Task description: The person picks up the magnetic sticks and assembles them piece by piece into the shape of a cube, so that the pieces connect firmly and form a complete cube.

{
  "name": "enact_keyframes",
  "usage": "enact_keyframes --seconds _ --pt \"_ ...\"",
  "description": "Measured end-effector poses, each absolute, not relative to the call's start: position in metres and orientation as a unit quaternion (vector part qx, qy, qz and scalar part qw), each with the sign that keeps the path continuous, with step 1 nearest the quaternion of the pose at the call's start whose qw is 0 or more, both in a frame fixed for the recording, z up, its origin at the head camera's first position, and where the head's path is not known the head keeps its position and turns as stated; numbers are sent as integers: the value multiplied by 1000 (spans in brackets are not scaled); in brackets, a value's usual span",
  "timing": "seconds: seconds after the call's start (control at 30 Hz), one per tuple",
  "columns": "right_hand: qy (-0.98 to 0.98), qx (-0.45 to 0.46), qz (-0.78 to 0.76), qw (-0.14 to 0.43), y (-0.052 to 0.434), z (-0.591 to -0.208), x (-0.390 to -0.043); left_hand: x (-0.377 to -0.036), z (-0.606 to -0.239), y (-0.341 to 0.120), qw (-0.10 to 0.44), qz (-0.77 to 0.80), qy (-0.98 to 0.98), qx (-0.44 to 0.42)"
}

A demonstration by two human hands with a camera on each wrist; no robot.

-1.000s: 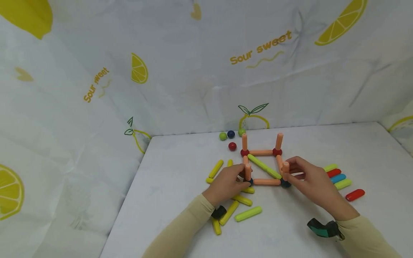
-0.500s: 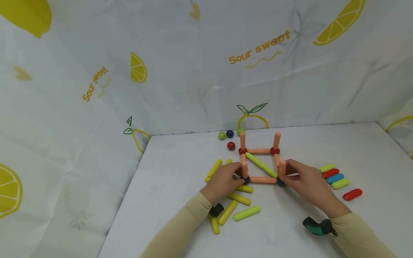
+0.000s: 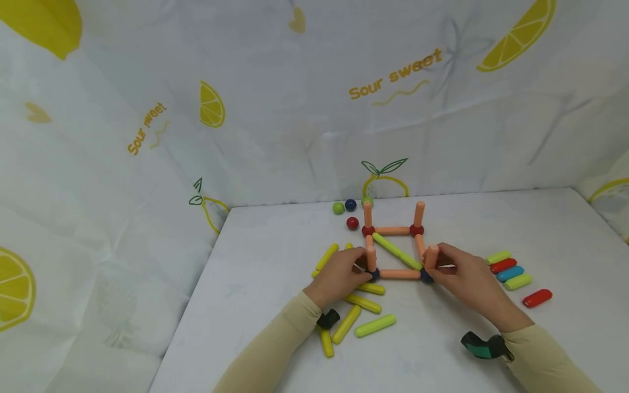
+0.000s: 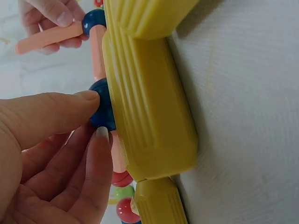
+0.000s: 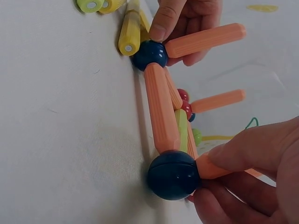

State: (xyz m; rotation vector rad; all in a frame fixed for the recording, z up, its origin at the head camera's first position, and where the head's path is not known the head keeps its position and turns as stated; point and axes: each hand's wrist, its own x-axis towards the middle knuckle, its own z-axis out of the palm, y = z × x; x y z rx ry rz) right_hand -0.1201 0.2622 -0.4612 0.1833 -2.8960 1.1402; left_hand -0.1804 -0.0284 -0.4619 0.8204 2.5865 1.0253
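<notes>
Rod [image 3: 432, 256] in right hand [image 3: 469, 281], apparently tilted, blue ball [image 4: 105, 106] in left hand [image 3: 339, 277]

My L sleeve [image 3: 272, 346] and R sleeve [image 3: 550, 360] are plain beige, long, approx. wrist length, w/ a few creases nr the L cuff [image 3: 308, 310] and R cuff [image 3: 521, 334]. L wrist has a small blk unit [image 3: 328, 319], partly hidden; R wrist has a curved blk mount [image 3: 496, 345] w/ a teal panel [image 3: 478, 351]. My L fingers [image 4: 96, 172] and R fingers [image 5: 247, 189] are bare, nail visible on L thumb [image 4: 56, 112].
</notes>
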Motion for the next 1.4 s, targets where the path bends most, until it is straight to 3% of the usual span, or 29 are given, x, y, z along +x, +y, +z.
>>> enact_keyframes --seconds 0.27,0.43,0.53,0.73,0.83,0.97,1.1,1.27,1.4 --pt "-926 53 374 29 267 -453 -118 -202 -442 -48 136 323 896 273" --pt "-913 60 397 70 264 -438 -122 -263 -425 -66 77 300 934 177" --pt "-909 68 406 67 260 -436 -125 -300 -431 -74 62 309 943 110" --pt "-910 75 403 59 256 -439 -122 -340 -460 -77 132 338 931 34" --pt "-913 74 398 61 256 -438 -121 -350 -471 -71 128 344 929 41" --pt "-916 67 392 56 255 -435 -119 -348 -468 -69 115 351 928 50" --pt "-918 70 385 59 257 -433 -119 -327 -442 -68 111 374 917 76" --pt "-920 72 380 66 260 -429 -121 -286 -388 -47 107 394 894 183" --pt "-919 71 382 62 262 -428 -123 -254 -359 -18 142 392 866 276"
